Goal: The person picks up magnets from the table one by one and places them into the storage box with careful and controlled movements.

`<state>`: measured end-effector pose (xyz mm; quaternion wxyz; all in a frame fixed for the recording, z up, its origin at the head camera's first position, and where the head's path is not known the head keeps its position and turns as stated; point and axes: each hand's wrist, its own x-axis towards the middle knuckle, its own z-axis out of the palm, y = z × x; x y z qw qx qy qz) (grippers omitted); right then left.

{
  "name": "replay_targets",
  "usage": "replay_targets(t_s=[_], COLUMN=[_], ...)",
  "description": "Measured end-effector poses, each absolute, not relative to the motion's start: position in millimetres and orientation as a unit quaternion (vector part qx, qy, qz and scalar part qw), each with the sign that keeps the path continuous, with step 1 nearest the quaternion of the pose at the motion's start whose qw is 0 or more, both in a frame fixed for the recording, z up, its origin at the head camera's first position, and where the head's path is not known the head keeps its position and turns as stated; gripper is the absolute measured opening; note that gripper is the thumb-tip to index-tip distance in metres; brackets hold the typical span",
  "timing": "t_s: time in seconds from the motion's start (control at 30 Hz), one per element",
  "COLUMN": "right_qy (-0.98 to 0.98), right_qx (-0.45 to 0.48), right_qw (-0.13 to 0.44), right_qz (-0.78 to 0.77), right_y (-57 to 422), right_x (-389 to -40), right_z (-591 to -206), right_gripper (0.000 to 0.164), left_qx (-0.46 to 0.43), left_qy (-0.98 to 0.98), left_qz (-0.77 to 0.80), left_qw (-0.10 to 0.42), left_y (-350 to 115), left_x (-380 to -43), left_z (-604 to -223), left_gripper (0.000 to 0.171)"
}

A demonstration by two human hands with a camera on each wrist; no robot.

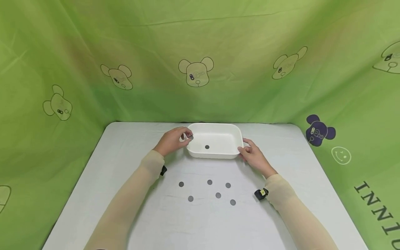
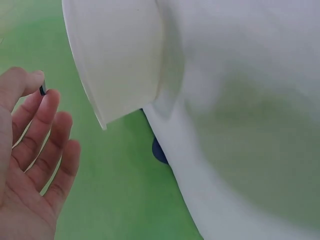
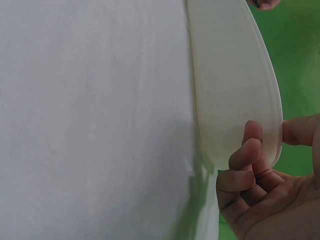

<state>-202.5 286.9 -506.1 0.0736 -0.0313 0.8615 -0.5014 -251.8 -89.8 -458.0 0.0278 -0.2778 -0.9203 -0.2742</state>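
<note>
At far left, green cloth (image 1: 28, 146) printed with outlined bear heads hangs beside the white-covered table (image 1: 103, 187). A pale left sleeve (image 1: 122, 198) reaches in from the near edge, with a black wrist device (image 1: 163, 170) at its cuff. The left hand (image 1: 172, 140) pinches one small dark gray disc (image 1: 191, 138) between thumb and fingertip at the left end of the white container; the left wrist view shows the remaining fingers extended. Nearer the viewer, two loose discs lie flat on the table, a leftmost disc (image 1: 181, 184) and, just to its right and nearer, a second disc (image 1: 190, 198). The white container (image 1: 222, 139), shallow with rounded corners, stands near the table's far edge; an inner disc (image 1: 207, 147) lies in it, left of center. In front of the container four more loose discs (image 1: 218, 195) are scattered on the table, well apart from it. The right hand (image 1: 254, 158) grips the container's right end, thumb and fingers on opposite faces of its wall. At far right, the cloth bears a dark purple bear head (image 1: 318, 132).
</note>
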Motion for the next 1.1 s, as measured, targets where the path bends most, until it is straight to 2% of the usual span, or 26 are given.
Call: replay_targets(t_s=[0.5, 1.1], right_qy=[0.861, 0.857], right_qx=[-0.033, -0.032], right_qw=[0.074, 0.073], right_qz=[-0.502, -0.51], right_y=[289, 288], right_x=[-202, -200], right_z=[-505, -504], right_gripper=[0.067, 0.068], left_qx=[-0.316, -0.315], left_qy=[-0.92, -0.937], left_qz=[-0.23, -0.15], left_qw=[0.029, 0.006], left_y=[-56, -28], left_x=[-273, -289], left_z=[-460, -476], left_gripper=[0.02, 0.016])
